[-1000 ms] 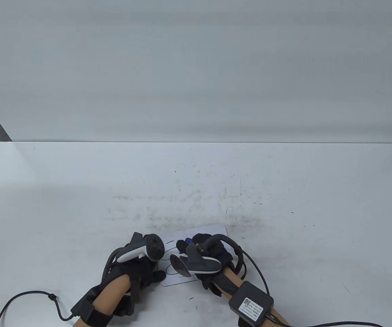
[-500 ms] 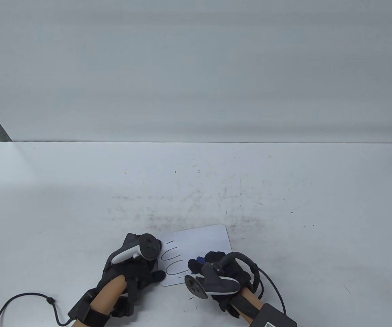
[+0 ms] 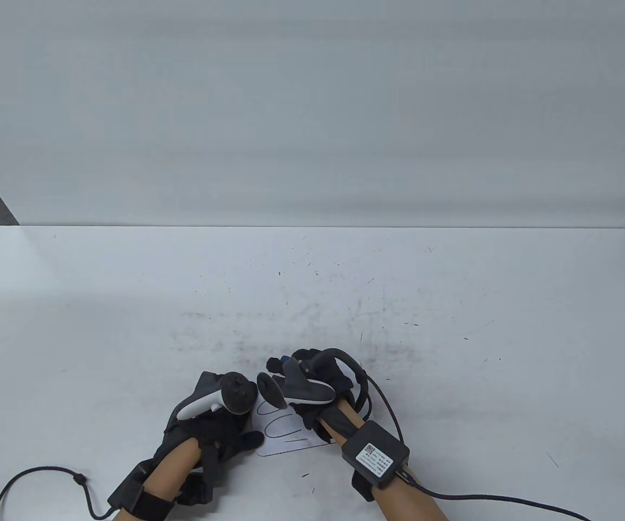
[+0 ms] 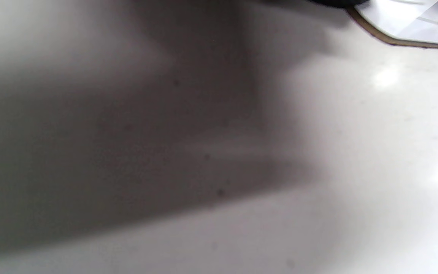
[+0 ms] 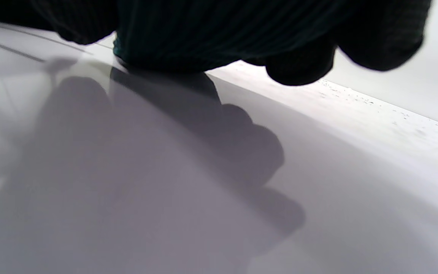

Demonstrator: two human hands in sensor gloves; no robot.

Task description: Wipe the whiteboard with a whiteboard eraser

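The whiteboard (image 3: pixel 282 434) lies near on our scuffed white table (image 3: pixel 453 304); right hand (image 3: pixel 312 385) grasps the eraser (image 3: pixel 286 359), left hand (image 3: pixel 209 429) presses the board's edge.

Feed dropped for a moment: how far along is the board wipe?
Partly done. The board's far part is hidden under the right hand, so what is cleaned there cannot be told. In hand: the right hand presses the eraser on the board; the left hand steadies the near-left corner. Left: curved strokes near the left hand.
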